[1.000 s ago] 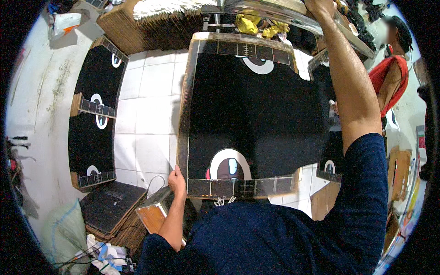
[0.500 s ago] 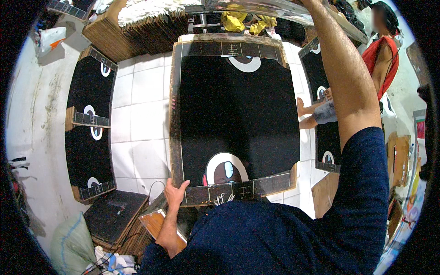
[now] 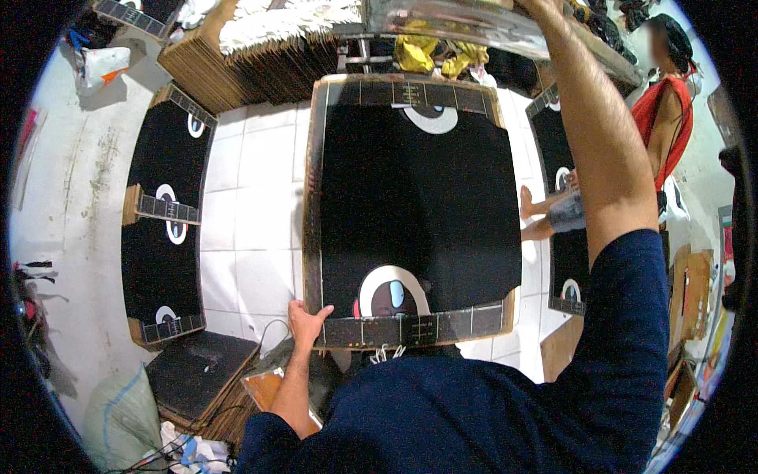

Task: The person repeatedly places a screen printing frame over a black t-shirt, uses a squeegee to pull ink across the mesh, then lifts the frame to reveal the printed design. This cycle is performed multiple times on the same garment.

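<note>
A board (image 3: 312, 237) carrying a black cloth panel (image 3: 414, 205) lies in front of me. Pale eye-shaped prints (image 3: 392, 294) mark the panel's near and far ends, and dark strips with white ruled lines (image 3: 442, 325) run across both ends of the board. My left hand (image 3: 308, 322) grips the board's near left corner, thumb over the top and fingers along the outer edge. My right forearm (image 3: 604, 118) reaches up and away over the right side. Its hand lies beyond the upper edge of the picture, near a long clear-and-metal frame (image 3: 458, 17), so its fingers are hidden.
More black panels with eye prints lie on boards at left (image 3: 162, 268) and right (image 3: 564, 253). Stacked brown boards (image 3: 229, 71) stand at far left. A person in red (image 3: 663, 118) is at right. A dark stack (image 3: 197, 363) sits near my left elbow.
The whole view has shifted slightly, so the boards and floor appear a little farther right, and the far parts lower. My left hand stays on the same corner; my right arm remains stretched upward.
</note>
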### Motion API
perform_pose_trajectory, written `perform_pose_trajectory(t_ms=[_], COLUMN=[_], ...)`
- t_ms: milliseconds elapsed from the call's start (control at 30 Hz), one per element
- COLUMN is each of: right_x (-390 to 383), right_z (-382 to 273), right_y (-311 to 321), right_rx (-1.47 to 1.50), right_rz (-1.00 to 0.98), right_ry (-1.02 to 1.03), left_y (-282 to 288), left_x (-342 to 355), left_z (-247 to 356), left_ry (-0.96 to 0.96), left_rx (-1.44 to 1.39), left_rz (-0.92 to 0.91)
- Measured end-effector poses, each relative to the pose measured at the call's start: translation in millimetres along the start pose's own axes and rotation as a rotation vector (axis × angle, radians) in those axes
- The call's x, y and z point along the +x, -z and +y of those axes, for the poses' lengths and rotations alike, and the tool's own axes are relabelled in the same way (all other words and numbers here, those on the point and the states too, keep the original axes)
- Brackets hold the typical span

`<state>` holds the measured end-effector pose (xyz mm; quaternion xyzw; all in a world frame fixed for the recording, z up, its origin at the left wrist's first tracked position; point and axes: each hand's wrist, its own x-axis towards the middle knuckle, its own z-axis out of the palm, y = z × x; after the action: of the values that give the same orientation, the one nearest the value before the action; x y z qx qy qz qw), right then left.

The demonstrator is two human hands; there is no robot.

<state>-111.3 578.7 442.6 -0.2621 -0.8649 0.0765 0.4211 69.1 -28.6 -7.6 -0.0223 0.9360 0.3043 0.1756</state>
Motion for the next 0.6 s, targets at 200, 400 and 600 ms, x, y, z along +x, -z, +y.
perform_pose_trajectory(t_ms=[200,400,600], right_x=[-44,-186,-320], right_z=[26,65,99], right_y=[-11,-34,-66], right_rx=[0.177,0.006,0.087], right_rz=[0.078,0.134,-0.051], right_ry=[0.093,0.236,0.217], left_y=[2,6,-46], left_x=[17,79,92], left_z=[74,319,363], left_ry=[-0.184,-0.356,0.489], left_rx=[0.097,-1.306,-1.678], left_rz=[0.217,-0.267,-0.345])
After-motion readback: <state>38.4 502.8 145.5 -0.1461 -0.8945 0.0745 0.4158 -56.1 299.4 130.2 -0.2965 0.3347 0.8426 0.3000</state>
